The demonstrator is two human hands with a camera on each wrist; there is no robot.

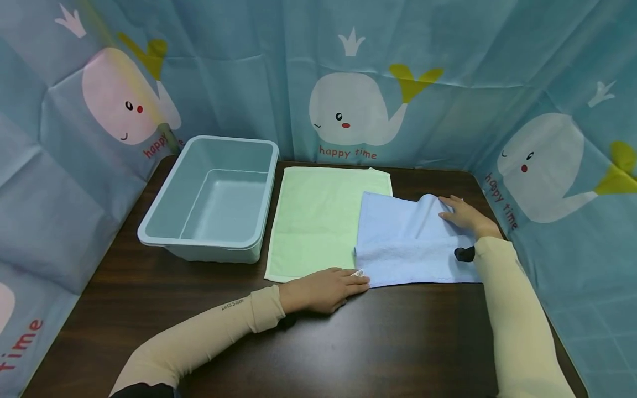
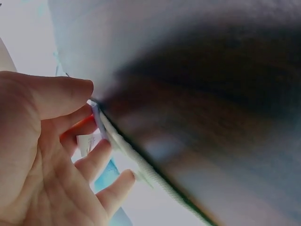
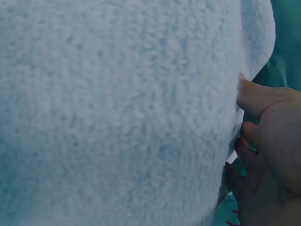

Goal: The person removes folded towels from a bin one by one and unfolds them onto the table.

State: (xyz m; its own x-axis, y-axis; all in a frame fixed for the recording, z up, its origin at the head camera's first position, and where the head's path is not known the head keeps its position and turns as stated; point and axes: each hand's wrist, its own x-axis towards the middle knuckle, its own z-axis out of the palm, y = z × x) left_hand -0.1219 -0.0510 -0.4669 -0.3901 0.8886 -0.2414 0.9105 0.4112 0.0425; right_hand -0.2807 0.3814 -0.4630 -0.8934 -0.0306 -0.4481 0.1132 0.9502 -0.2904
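Note:
A light blue towel lies partly over the right side of a pale green towel, its lower part doubled over. My left hand reaches to the blue towel's near left corner. Its fairly straight fingers rest there beside a small white tag; in the left wrist view, the thumb is apart from the fingers. My right hand holds the blue towel's far right edge, where the cloth rises in creases. In the right wrist view, blue cloth fills most of the picture and partly hides the fingertips.
A grey-blue plastic basin stands left of the towels on the dark wooden table. Blue curtains printed with whales close off the back and both sides. A black wrist mount sits beneath the right wrist.

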